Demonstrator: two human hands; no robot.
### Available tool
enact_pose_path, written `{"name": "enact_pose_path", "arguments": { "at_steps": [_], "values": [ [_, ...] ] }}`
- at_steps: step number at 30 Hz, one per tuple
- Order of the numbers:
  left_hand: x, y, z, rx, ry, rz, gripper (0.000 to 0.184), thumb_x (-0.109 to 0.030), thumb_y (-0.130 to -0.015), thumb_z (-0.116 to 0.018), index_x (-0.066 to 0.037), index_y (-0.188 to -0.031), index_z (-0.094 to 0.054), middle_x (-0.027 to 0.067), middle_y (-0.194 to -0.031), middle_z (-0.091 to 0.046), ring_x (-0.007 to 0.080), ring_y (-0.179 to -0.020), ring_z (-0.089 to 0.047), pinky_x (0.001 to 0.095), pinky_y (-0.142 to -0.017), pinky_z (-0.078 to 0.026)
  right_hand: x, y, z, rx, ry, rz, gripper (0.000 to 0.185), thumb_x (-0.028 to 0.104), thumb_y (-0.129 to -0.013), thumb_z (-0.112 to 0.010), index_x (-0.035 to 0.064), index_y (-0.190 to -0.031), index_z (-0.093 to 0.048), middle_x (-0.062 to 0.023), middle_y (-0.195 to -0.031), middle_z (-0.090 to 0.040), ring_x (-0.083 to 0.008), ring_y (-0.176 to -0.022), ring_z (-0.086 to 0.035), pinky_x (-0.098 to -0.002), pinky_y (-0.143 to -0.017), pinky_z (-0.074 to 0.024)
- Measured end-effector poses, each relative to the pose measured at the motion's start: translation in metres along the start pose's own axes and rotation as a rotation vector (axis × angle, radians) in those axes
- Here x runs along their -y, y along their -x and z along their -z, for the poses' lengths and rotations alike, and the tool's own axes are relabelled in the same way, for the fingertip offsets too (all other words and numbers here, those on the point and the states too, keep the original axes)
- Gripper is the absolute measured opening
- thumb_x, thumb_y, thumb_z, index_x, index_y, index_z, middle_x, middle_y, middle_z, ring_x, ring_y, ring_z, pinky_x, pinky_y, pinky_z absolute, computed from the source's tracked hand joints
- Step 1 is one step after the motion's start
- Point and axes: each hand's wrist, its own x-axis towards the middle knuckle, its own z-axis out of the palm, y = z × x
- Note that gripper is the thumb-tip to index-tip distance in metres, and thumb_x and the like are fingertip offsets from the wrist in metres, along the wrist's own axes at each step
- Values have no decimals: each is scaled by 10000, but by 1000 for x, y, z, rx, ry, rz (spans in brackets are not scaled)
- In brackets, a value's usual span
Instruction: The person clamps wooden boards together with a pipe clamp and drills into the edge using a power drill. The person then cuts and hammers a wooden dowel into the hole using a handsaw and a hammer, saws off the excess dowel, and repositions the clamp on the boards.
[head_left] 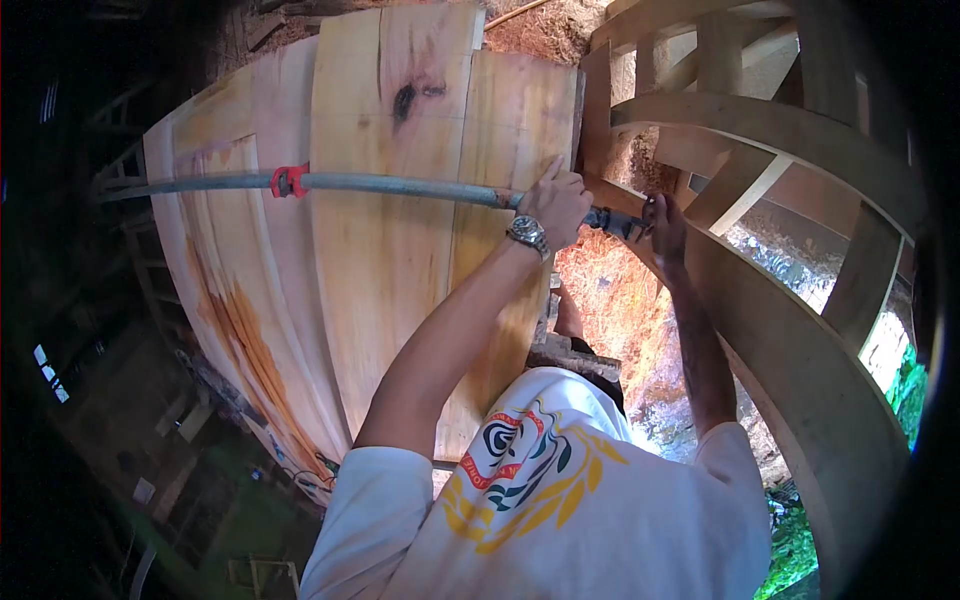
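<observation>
A long pipe clamp lies across several wide, pale wood boards. Its red jaw sits on the pipe, left of the middle of the boards. My left hand, with a metal watch on the wrist, is closed round the pipe near its right end, beside the edge of the boards. At the dark screw end of the clamp, my right hand is closed on the handle; its fingers are partly in shadow. The clamp bridges the gap between the boards and a curved wooden beam.
A lattice of curved beams and cross-pieces stands close on the right. Reddish ground shows in the gap below my hands. Cables lie by the boards' lower left edge. Dark floor lies at lower left.
</observation>
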Motion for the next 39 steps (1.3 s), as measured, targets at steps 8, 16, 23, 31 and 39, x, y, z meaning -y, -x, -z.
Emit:
{"name": "enact_pose_path", "arguments": {
  "at_steps": [8,16,23,31,39],
  "values": [
    [-6,1,-2,-42,-48,-22,150,-162,-774,-639,-127,-899,-715,33,-910,-714,188,-1090,-632,485,-1193,-298,10,40,-2,52,576,935,618,515,-1020,-476,3,-1364,-526,-253,-1449,-514,-432,-1373,-471,-544,-1127,-369],
    [-4,0,-5,-103,-79,-51,113,-168,-802,-626,-86,-853,-683,58,-880,-712,200,-1004,-660,411,-1180,-354,-40,-5,-17,-64,545,1160,406,378,-1025,-494,-26,-1051,-537,-246,-1099,-633,-489,-1065,-626,-543,-886,-532],
    [-6,-2,-3,-141,-87,-65,78,-120,-815,-603,-80,-821,-669,54,-819,-704,189,-924,-666,393,-1150,-392,-47,-2,-43,-167,157,985,444,397,-1023,-446,-27,-908,-513,-183,-834,-595,-318,-770,-610,-400,-660,-482],
    [-4,-1,-3,-124,-58,-65,96,-155,-802,-604,-83,-821,-666,73,-851,-701,198,-958,-658,410,-1149,-400,16,38,-27,-20,-15,-145,517,477,-1055,-446,82,-730,-519,-32,-603,-508,-133,-494,-469,-323,-458,-334],
    [-5,3,-10,-217,2,-44,95,-145,-812,-615,-86,-796,-687,70,-745,-708,208,-854,-686,414,-1131,-414,39,48,-33,-54,-172,-235,482,518,-1067,-418,81,-914,-555,-24,-637,-532,-118,-524,-528,-277,-503,-438]
  ]
}}
